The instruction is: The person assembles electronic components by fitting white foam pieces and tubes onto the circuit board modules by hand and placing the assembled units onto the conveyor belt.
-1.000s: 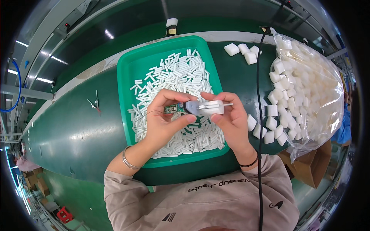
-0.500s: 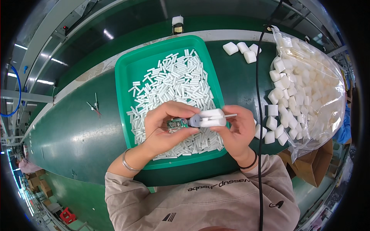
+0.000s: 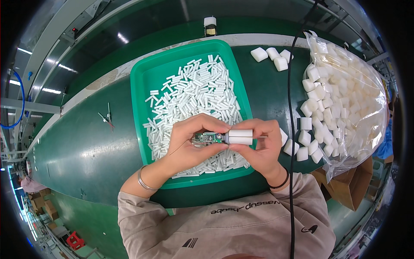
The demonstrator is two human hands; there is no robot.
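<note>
Over the tray, my left hand (image 3: pixel 189 140) pinches a small electronic unit with a green circuit board (image 3: pixel 209 138) between thumb and fingers. My right hand (image 3: pixel 263 144) grips a white foam cylinder (image 3: pixel 240 136) with a lengthwise seam, its fingertips above and below it. The cylinder's left end meets the unit, and both hands' fingertips nearly touch there. A thin pale rod (image 3: pixel 261 137) sticks out of the cylinder's right end. Below my hands, a green tray (image 3: pixel 142 86) holds many short white sticks (image 3: pixel 198 88).
To the right, a clear plastic bag (image 3: pixel 366 99) spills white foam pieces (image 3: pixel 305 124). More foam pieces (image 3: pixel 280 64) lie at the back. A black cable (image 3: pixel 290 103) hangs down beside my right hand. Thin tools (image 3: pixel 107 115) lie on the left. Beyond the tray stands a white-topped dark item (image 3: pixel 210 26).
The foam, spread apart around the rod before, is now closed into a cylinder against the unit. Both hands have shifted slightly right. The white-topped item at the back has moved right.
</note>
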